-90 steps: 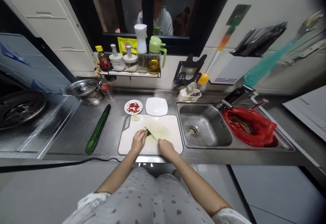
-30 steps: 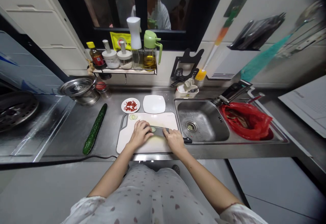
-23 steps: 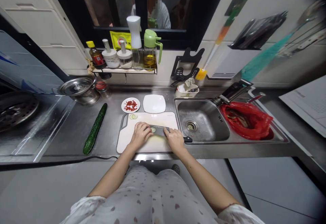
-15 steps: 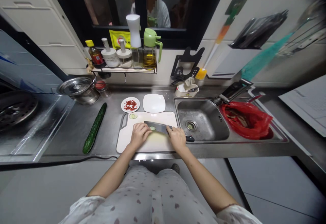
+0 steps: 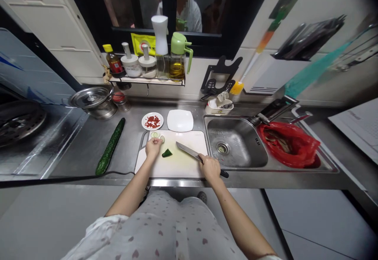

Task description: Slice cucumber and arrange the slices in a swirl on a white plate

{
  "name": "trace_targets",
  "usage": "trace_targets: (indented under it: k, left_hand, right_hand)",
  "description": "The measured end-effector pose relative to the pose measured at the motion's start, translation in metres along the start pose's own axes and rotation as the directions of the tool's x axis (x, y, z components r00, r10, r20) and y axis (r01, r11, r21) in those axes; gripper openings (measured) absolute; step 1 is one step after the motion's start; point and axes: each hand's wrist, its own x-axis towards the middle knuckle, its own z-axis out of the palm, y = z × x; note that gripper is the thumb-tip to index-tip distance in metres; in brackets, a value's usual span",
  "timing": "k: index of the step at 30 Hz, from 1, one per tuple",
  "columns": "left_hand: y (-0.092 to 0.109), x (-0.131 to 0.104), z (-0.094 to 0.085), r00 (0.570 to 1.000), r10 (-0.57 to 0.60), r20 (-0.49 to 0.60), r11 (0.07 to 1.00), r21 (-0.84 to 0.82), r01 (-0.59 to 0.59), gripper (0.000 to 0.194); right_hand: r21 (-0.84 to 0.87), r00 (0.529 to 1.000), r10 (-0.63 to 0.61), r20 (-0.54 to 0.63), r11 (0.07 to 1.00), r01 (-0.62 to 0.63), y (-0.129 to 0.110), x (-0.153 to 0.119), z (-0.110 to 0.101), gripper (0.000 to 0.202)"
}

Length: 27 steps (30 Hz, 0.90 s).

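My right hand is closed round the black handle of a kitchen knife, whose broad blade points up and left over the white cutting board. At the board's upper left, my left hand pinches a thin cucumber slice. A few more pale slices lie just beyond those fingers. Between the hands sits a dark green cucumber end piece. Left of the board, a whole cucumber rests on the steel counter.
Behind the board stand a small plate of chopped red pieces and a bare white plate. To the right are the sink and a red plastic bag. A lidded pot stands back left, beside a shelf of seasoning bottles.
My left hand has moved left and away from the knife, carrying a slice. The knife has turned and shifted slightly right and toward me. The green cucumber end now shows on the board.
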Motion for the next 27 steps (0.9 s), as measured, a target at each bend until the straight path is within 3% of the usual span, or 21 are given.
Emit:
trace_targets:
  k: [4,12,27]
  left_hand:
    - [0.007,0.013,0.000,0.995,-0.090,-0.047,0.990,0.101,0.095,0.025]
    - [0.012,0.023,0.000,0.985,-0.049,-0.164,0.968,0.235,0.087,0.020]
    - [0.009,0.034,0.006,0.988,0.014,-0.153,0.930,0.365,0.043,0.020]
  right_hand:
    - [0.014,1.000,0.002,0.010,1.000,-0.002,-0.002,0.001,0.002,0.028]
    - [0.050,1.000,0.005,-0.020,0.999,-0.004,-0.003,0.000,0.006,0.030]
    - [0.110,0.999,0.039,-0.017,0.993,-0.036,-0.004,-0.003,0.008,0.028]
